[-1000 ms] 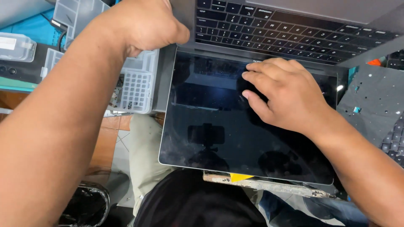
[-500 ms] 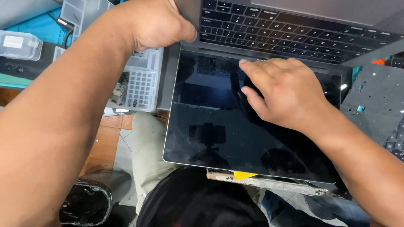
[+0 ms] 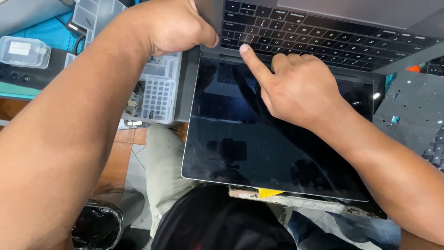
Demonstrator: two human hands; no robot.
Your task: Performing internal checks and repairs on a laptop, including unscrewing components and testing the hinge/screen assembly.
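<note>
Open grey laptop (image 3: 277, 120) in the middle of the view, folded out wide. Dark screen (image 3: 259, 153) near the body, hanging out past the bench edge (image 3: 300, 200) over the lap. Keyboard (image 3: 323, 37) farther away, up on the bench.

Left hand (image 3: 178, 25) curled tight into a fist on the left corner of the keyboard half, just by the hinge. Thumb down on the edge, fingers hidden round the side. Most likely gripping there to keep the laptop from sliding or tipping.

Right hand (image 3: 296, 85) resting on the screen near the hinge. Pointer finger (image 3: 252, 60) stuck out straight, tip touching the bottom row of keys. Other fingers folded in. Nothing held in this hand. Heel of the hand lying on the glass, maybe to keep the finger steady.

Clear plastic parts tray (image 3: 155, 92) with many little boxes just left of the laptop, small bits in some of them. Small clear box with a lid (image 3: 23, 52) far left on the bench. Grey mat with tiny screws (image 3: 407, 115) on the right. Black bin (image 3: 95, 227) down on the tiled floor.
</note>
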